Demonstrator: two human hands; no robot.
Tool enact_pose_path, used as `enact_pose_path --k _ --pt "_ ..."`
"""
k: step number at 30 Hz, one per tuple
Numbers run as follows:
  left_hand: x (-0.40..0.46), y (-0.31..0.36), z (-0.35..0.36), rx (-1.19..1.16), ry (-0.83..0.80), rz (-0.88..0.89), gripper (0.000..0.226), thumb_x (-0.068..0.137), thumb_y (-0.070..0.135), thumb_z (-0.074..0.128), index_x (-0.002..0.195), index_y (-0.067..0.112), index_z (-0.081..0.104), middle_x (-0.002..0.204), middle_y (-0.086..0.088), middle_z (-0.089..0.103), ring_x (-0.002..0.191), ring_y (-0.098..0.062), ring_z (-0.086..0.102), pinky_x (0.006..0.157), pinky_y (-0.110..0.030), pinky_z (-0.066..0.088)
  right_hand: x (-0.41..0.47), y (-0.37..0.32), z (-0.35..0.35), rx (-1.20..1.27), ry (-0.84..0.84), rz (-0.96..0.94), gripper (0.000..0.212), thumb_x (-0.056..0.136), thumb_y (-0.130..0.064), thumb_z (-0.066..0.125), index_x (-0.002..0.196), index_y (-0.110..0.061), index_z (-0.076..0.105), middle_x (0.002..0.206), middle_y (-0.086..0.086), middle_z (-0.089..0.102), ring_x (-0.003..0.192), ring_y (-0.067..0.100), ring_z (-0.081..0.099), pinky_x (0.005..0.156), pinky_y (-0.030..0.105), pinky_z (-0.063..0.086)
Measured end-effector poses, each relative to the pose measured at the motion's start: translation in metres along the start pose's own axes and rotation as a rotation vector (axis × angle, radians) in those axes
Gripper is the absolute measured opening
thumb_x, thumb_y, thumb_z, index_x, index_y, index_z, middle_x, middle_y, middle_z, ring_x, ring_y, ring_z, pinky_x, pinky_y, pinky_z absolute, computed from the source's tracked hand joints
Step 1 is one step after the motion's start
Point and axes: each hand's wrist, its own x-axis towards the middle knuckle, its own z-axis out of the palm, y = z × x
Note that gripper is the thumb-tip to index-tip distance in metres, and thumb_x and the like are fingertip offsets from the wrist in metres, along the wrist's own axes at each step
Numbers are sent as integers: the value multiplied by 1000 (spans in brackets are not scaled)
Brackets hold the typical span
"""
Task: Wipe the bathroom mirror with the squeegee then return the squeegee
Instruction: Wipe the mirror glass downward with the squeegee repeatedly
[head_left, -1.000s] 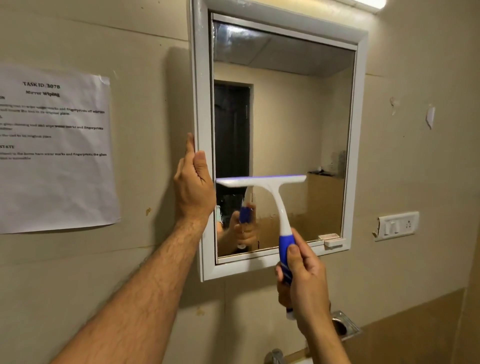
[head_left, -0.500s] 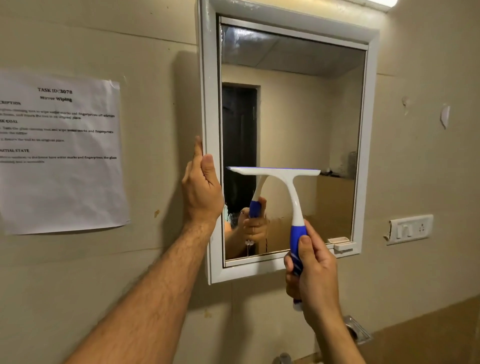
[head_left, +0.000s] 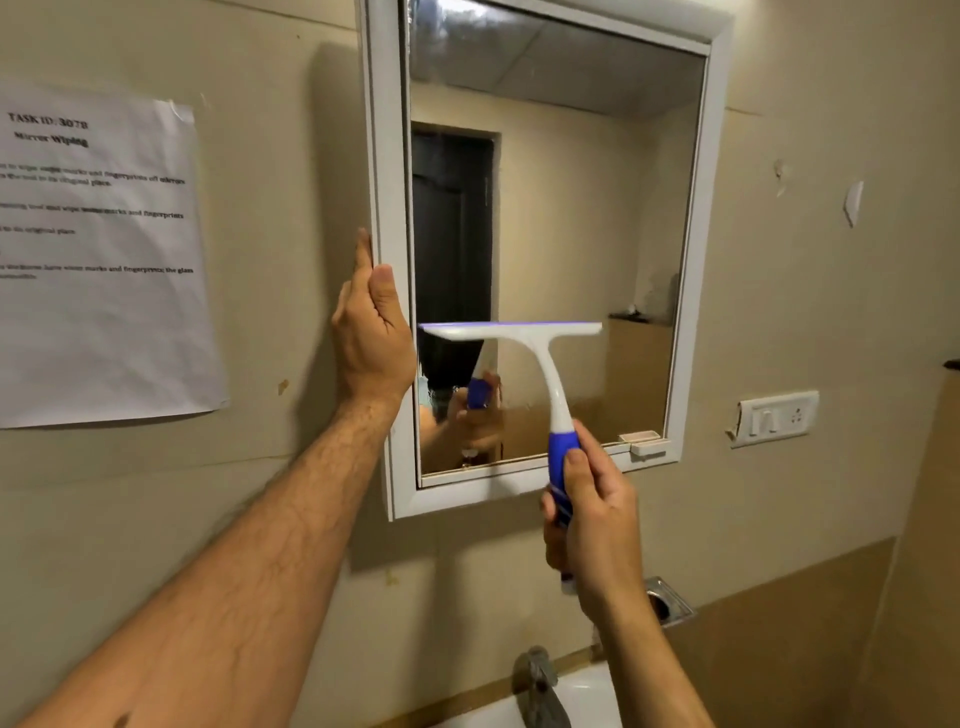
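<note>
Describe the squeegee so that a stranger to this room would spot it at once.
Find the white-framed mirror on the beige wall. Across its lower half runs the squeegee, its blade level against the glass. It is the only white T-shaped tool here, its blue grip held in the right hand.

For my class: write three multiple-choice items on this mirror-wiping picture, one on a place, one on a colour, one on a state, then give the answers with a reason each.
1. Where is the left hand?
A. on the tap
B. on the mirror frame's left edge
C. on the paper notice

2. What colour is the squeegee grip?
A. blue
B. red
C. green

3. How is the right hand?
A. flat on the wall
B. hanging empty
C. curled round the squeegee handle

Answers:
B, fingers lie straight along the white frame.
A, the lower handle is blue under a white neck.
C, thumb and fingers wrap the handle.
</note>
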Motion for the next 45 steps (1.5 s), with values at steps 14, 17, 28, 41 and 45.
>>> enact_pose_path --k 14,17,28,41,45 --pt "0 -4 2 4 47 6 44 106 26 31 147 12 39 140 -5 54 111 6 40 85 12 24 -24 36 -8 -56 -69 132 39 101 -39 37 86 -11 60 56 2 43 42 9 33 43 25 27" --pt "1 -6 3 2 47 15 45 106 28 30 147 13 39 142 -2 52 113 8 39 88 9 25 -5 13 -2 -79 -18 72 44 100 -48 36 82 -14 58 54 0 41 42 9 33 42 26 28" --pt "1 -10 3 -4 59 22 44 106 28 31 146 13 41 138 -5 56 113 7 47 88 7 28 -26 67 -9 -177 -25 79 40 101 -42 37 80 -12 51 54 3 36 41 11 28 40 24 25" --pt "-2 -10 1 9 2 -8 45 107 29 29 149 16 36 132 -13 59 92 16 44 71 11 29 -12 44 0 -165 -37 26 43 101 -45 36 84 -9 53 56 1 38 42 10 31 40 24 27" --pt "-1 -10 1 15 10 2 44 107 27 31 148 15 37 129 -14 61 90 12 53 73 12 27 -34 75 -9 -168 -14 86 41 100 -44 39 79 -11 52 55 3 36 44 13 29 42 26 26"
